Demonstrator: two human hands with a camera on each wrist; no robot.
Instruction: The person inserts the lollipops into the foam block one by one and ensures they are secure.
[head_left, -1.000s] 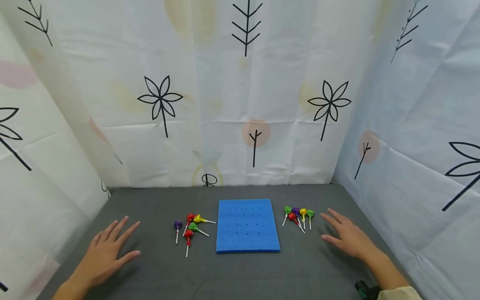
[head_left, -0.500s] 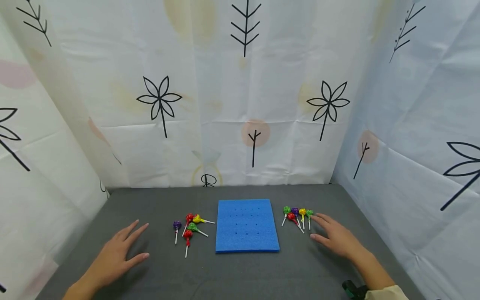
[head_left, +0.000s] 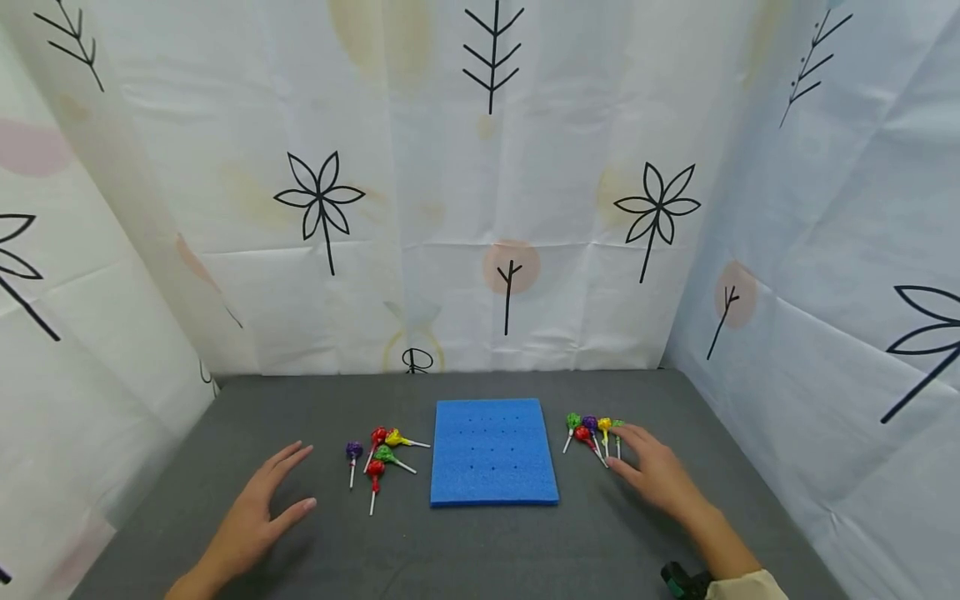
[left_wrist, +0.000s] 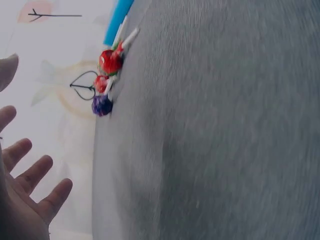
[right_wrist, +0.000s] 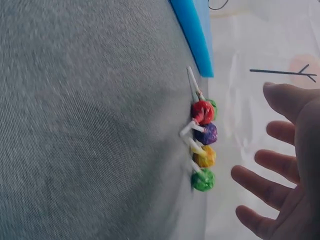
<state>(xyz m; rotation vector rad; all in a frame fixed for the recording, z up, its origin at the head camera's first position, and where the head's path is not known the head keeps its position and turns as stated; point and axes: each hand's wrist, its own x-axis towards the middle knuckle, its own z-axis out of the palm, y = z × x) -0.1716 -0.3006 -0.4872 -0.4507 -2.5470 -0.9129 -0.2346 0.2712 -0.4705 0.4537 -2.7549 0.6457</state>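
Note:
My left hand (head_left: pixel 251 517) hovers over the table left of a loose group of lollipops, its fingers extended and holding nothing. That group has a purple lollipop (head_left: pixel 353 452), a yellow one (head_left: pixel 395 437), a green one (head_left: pixel 386 454) and two red ones, the nearer red lollipop (head_left: pixel 376 471) lying lowest. My right hand (head_left: pixel 660 475) is spread over the right-hand group and partly covers a green lollipop (right_wrist: pixel 203 180). Beside it lie a yellow lollipop (right_wrist: pixel 204 157), a purple one (right_wrist: pixel 206 134), a red one (right_wrist: pixel 203 112) and another green one (head_left: pixel 573 419).
Between the two groups a blue foam board (head_left: pixel 495 454) with rows of small holes lies flat on the grey table (head_left: pixel 465 550). Patterned white cloth (head_left: pixel 450 183) hangs along the back and both sides.
Both hands have moved inward. The right hand has come from beside the right lollipops to over their edge; the left hand has shifted right towards its group. The lollipops look unmoved.

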